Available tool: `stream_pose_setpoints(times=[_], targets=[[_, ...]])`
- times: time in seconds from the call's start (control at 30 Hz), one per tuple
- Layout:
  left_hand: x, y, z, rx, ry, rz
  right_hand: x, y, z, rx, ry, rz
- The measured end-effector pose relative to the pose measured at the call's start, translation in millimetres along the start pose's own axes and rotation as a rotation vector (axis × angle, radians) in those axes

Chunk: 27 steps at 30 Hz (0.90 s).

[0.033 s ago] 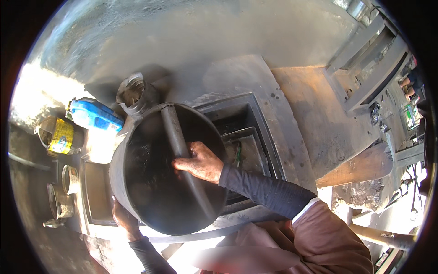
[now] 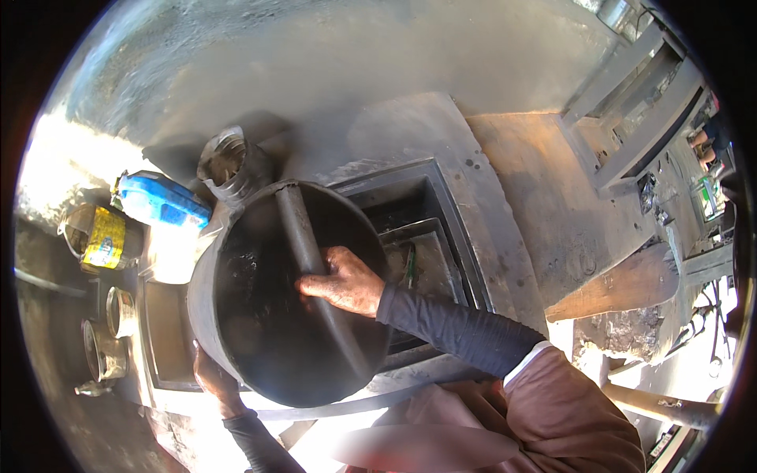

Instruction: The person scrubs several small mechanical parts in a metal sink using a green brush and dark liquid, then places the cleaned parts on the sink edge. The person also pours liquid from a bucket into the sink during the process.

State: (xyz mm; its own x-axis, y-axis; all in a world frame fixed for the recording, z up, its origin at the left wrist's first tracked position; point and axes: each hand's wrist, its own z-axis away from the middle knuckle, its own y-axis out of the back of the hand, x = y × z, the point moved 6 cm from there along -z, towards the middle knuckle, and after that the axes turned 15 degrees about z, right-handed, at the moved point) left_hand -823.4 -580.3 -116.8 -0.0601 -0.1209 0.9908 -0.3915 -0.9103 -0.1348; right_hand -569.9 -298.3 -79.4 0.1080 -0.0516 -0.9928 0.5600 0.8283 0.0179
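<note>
A large round dark metal bucket is tilted so that its wide mouth faces me. A flat metal bar spans the mouth as a handle. My right hand is closed round the middle of this bar, thumb lying across it. Low on the left, my left hand presses against the bucket's outer wall, with part of its fingers hidden behind the wall. Just right of the bucket, a rectangular sunken basin in the worktop is partly covered by it. Inside the basin lies a thin green object.
Behind the bucket stands a cut-open grey can. To the left are a blue plastic container, a yellow-labelled tin and two small open tins. A brown board and a grey wooden frame lie right. Another person's hand shows far right.
</note>
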Motion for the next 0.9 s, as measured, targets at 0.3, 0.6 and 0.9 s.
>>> stream_pose_setpoints(times=[0.3, 0.6, 0.9], targets=[[-0.7, -2.2, -6.6, -0.068, -0.165, -0.207, 36.6, 6.0, -4.1, -0.032, -0.010, 0.020], [21.9, -32.9, 2.3, -0.187, -0.277, -0.534, 66.2, 12.5, -7.9, 0.005, -0.023, -0.014], [24.7, -38.7, -1.2, -0.194, -0.315, -0.690, 73.0, 28.3, -1.5, 0.173, 0.008, 0.147]])
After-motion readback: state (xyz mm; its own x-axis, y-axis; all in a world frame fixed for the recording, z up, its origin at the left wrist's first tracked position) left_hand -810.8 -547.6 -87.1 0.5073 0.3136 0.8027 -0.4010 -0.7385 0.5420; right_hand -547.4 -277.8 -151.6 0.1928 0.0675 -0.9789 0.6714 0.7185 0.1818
